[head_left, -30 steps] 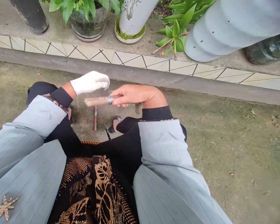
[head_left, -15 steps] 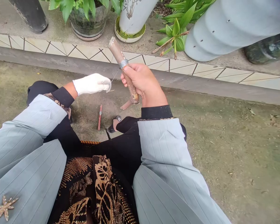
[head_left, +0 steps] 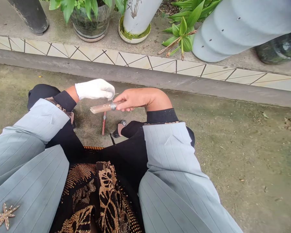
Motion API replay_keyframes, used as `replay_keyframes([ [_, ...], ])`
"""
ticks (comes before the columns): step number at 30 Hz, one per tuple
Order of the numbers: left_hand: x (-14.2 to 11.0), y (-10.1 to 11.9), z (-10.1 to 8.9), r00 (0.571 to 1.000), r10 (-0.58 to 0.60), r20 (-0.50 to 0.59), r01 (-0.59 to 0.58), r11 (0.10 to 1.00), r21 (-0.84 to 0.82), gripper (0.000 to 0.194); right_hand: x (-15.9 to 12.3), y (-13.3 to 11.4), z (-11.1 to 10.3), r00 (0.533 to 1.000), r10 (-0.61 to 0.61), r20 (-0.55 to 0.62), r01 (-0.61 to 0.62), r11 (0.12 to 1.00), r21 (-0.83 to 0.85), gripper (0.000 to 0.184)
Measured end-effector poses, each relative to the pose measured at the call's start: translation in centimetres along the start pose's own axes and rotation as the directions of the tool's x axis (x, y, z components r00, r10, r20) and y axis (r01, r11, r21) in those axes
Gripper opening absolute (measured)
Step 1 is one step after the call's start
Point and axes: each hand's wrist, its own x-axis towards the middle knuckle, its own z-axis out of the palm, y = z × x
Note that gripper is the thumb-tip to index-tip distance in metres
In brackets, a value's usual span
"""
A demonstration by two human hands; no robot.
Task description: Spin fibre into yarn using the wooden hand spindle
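My bare right hand (head_left: 142, 98) grips a short brown stick (head_left: 100, 108) held level, its free end pointing left. Thin silvery wire (head_left: 113, 105) is wound round the stick just ahead of my fingers. My left hand (head_left: 95, 89), in a white glove, is closed in a pinch just above the stick, and a fine strand runs from it down to the wire wrap. A second, reddish stick (head_left: 103, 123) with a small band lies on the ground below, between my knees.
I sit low on mossy concrete. A raised tiled kerb (head_left: 140, 61) runs across ahead, carrying a glass planter (head_left: 92, 22), a white pot (head_left: 138, 16), a leafy plant (head_left: 181, 34) and a large pale pot (head_left: 232, 29). A sandalled foot (head_left: 118, 129) shows by my right knee.
Half a second ago my right hand held the stick upright with its end raised; now the stick is swung back down to level under my gloved left hand, as it was a second ago.
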Motion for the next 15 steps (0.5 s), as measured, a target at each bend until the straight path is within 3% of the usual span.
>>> replay_keyframes([
  [2, -0.1, 0.2, -0.4, 0.994, -0.02, -0.104, -0.007, 0.969, -0.248, 0.019, -1.4, -0.2, -0.2, 0.965, -0.171, -0.2, 0.211, 0.957, 0.199, 0.031],
  [3, -0.1, 0.4, -0.5, 0.989, -0.026, -0.147, -0.027, 0.937, -0.348, 0.019, -1.9, -0.2, -0.4, 0.909, -0.225, -0.351, 0.329, 0.905, 0.27, 0.033],
  [5, -0.2, 0.6, -0.7, 0.982, -0.038, -0.186, -0.048, 0.898, -0.438, 0.022, -2.7, 0.0, -0.7, 0.731, -0.243, -0.638, 0.533, 0.787, 0.311, 0.035],
  [7, -0.4, 1.0, -0.8, 0.987, -0.053, -0.153, -0.012, 0.919, -0.394, 0.027, -2.7, 0.4, -1.1, 0.589, -0.19, -0.786, 0.611, 0.741, 0.279, 0.035],
  [8, -0.4, 1.1, -0.7, 0.989, -0.064, -0.132, 0.013, 0.934, -0.356, 0.028, -2.4, 0.6, -1.2, 0.553, -0.151, -0.82, 0.602, 0.752, 0.267, 0.035],
  [11, -0.4, 1.5, -0.5, 0.995, -0.054, -0.081, 0.028, 0.957, -0.289, 0.03, -1.2, 1.2, -1.4, 0.526, 0.02, -0.85, 0.442, 0.847, 0.294, 0.03],
  [15, -0.3, 1.8, -0.5, 0.999, -0.021, -0.034, 0.013, 0.978, -0.209, 0.026, 0.1, 1.4, -1.4, 0.483, 0.185, -0.856, -0.001, 0.978, 0.211, 0.021],
])
